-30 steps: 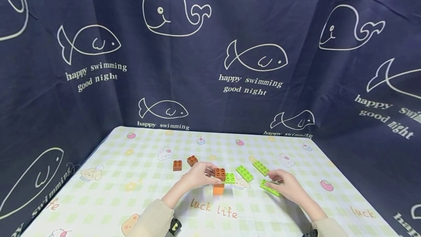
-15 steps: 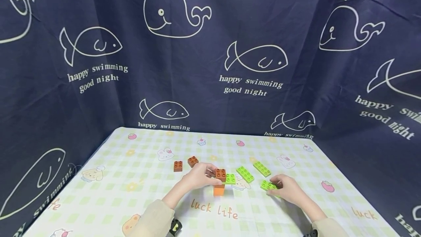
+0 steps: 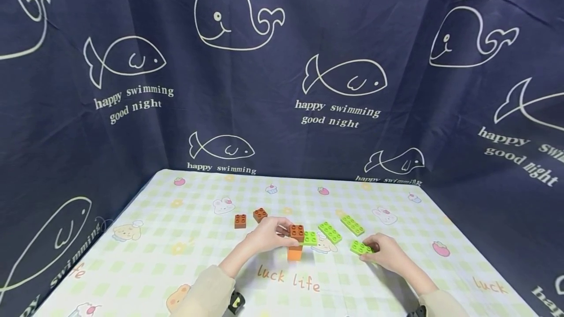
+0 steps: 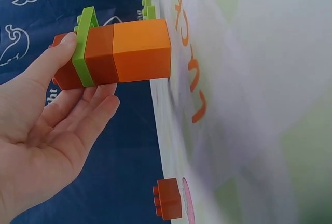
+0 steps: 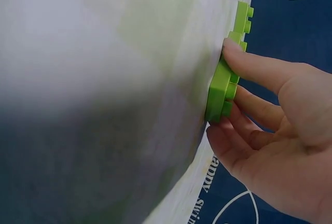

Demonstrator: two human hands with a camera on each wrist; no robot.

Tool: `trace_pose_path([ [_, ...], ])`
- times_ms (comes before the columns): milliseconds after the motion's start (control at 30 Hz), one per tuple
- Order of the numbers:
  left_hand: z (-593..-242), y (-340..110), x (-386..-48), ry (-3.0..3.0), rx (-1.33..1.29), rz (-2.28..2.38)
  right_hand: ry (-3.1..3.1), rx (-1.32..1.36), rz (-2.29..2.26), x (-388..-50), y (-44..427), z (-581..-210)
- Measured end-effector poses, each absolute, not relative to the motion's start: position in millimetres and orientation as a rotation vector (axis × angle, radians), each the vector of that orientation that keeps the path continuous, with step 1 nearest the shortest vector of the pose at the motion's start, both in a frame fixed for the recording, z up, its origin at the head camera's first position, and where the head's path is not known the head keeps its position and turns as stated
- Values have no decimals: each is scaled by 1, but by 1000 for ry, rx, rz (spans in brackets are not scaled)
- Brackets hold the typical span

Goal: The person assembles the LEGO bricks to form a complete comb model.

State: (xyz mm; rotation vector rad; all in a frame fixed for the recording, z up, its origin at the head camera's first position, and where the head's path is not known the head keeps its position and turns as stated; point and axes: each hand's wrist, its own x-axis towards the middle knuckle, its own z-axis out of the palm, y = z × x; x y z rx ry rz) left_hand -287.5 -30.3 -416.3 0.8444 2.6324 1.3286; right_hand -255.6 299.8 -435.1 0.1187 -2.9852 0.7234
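My left hand (image 3: 270, 235) pinches the upper part of a small tower of toy building bricks, thumb on one side and fingers on the other. An orange brick (image 4: 142, 50) forms its base on the table. Above that come a brown brick (image 4: 99, 54), a flat green brick (image 3: 310, 237) jutting out to the right, and a brown brick (image 3: 297, 230) on top. On the right, my right hand (image 3: 387, 253) pinches a loose flat green brick (image 5: 219, 92) low at the tabletop, covering its near end. Whether that brick touches the cloth I cannot tell.
Two flat green bricks, a middle one (image 3: 330, 232) and a farther one (image 3: 352, 225), lie between and beyond the hands. Two loose brown bricks, one left (image 3: 240, 221) and one right (image 3: 260, 215), lie behind the left hand. A patterned cloth (image 3: 198, 253) covers the table; dark blue curtains (image 3: 273, 106) surround it.
My right hand has shifted its fingers onto the nearest green brick's near end, and that brick has turned a little. My left hand stays on the tower.
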Motion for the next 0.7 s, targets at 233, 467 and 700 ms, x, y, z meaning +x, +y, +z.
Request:
trace_pose_path([
  [233, -418, -30, -288, 2641, 833, 1325, -2952, 173, 707, -255, 299, -435],
  [467, -420, -30, -287, 2644, 825, 1320, -2905, 230, 717, -253, 293, -429],
  [700, -419, -30, -288, 2630, 813, 1341, -2850, 315, 704, -253, 290, -421],
])
